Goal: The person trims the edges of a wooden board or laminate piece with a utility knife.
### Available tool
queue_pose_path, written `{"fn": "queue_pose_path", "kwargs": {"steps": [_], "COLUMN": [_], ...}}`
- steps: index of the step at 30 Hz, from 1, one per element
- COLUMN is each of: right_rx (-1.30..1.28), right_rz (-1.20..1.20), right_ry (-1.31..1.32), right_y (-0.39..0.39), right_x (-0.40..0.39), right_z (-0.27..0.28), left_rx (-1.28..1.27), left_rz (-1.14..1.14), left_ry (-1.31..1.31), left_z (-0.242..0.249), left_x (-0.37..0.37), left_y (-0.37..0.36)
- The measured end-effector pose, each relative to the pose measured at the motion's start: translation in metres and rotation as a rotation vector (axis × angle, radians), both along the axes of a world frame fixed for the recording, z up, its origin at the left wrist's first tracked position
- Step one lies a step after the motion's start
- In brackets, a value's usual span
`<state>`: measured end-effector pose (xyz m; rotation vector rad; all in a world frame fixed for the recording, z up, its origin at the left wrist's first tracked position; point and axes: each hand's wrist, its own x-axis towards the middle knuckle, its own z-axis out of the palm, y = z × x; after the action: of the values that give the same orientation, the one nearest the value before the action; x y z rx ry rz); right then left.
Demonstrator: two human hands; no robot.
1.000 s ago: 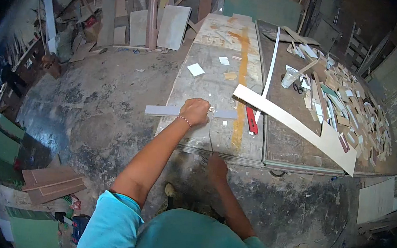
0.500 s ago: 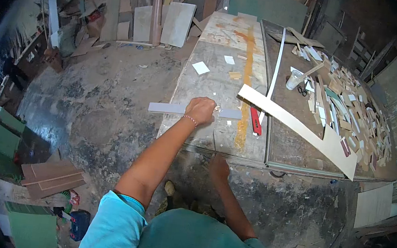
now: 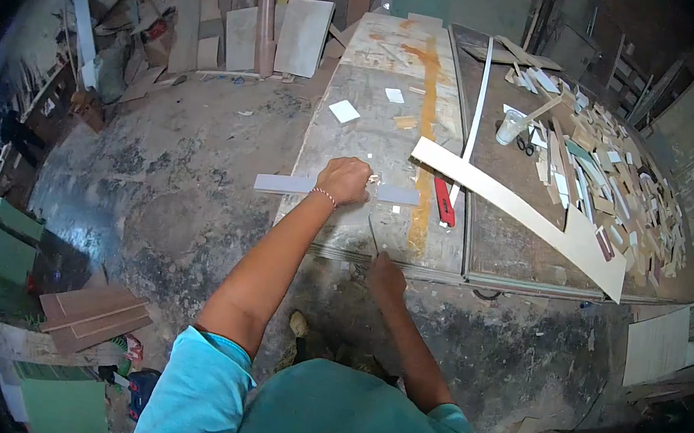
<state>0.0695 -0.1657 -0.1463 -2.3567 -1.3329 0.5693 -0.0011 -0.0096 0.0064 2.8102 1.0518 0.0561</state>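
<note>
1. The flat, pale grey-lavender strip (image 3: 284, 184) lies crosswise on the worn grey worktop (image 3: 350, 145), its left end overhanging the edge; the surface backs the rest.
2. The left hand (image 3: 344, 180) sits over the strip's middle, fingers bent, apparently steadying it; whether they pinch or only press cannot be told.
3. The right hand (image 3: 387, 278) closes around the lower end of a thin, dark, slender tool (image 3: 375, 235), probably for control, its free end angled up toward the strip, seemingly apart from it.
4. The red, long-bodied tool (image 3: 443, 203) lies right of the strip, apart from both hands, perhaps for easy reach.
</note>
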Motion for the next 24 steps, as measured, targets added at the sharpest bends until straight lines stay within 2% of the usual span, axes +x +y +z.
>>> {"fn": "queue_pose_path", "kwargs": {"steps": [2,5,11,13,15,17,19,24], "right_rx": [-0.002,0.122,-0.002,0.208,0.227,0.057,0.049,-0.022], "right_rz": [0.043,-0.02,-0.026,0.064,0.091,0.055,0.008,0.062], "right_ry": [-0.062,-0.037,0.09,-0.058,-0.076,0.016,0.056,-0.043], "right_y": [0.02,0.052,0.002,-0.006,0.004,0.045,0.058,0.022], "right_x": [0.004,0.001,-0.009,-0.007,-0.003,0.009,0.007,-0.002], "right_z": [-0.013,-0.016,-0.003,-0.011,-0.023,-0.031,-0.022,-0.012], "left_rx": [0.014,0.022,0.006,0.025,0.033,0.034,0.022,0.021], "left_rz": [-0.005,0.005,0.05,0.038,0.013,-0.021,0.02,0.06], "left_ry": [0.007,0.011,-0.081,-0.051,-0.028,-0.025,-0.048,-0.066], "left_z": [0.003,0.001,-0.006,-0.004,-0.007,-0.011,-0.004,-0.001], "left_x": [0.002,0.0,0.001,0.002,0.001,0.002,0.0,0.001], "left_y": [0.003,0.002,0.011,0.012,0.01,0.011,0.008,0.012]}}
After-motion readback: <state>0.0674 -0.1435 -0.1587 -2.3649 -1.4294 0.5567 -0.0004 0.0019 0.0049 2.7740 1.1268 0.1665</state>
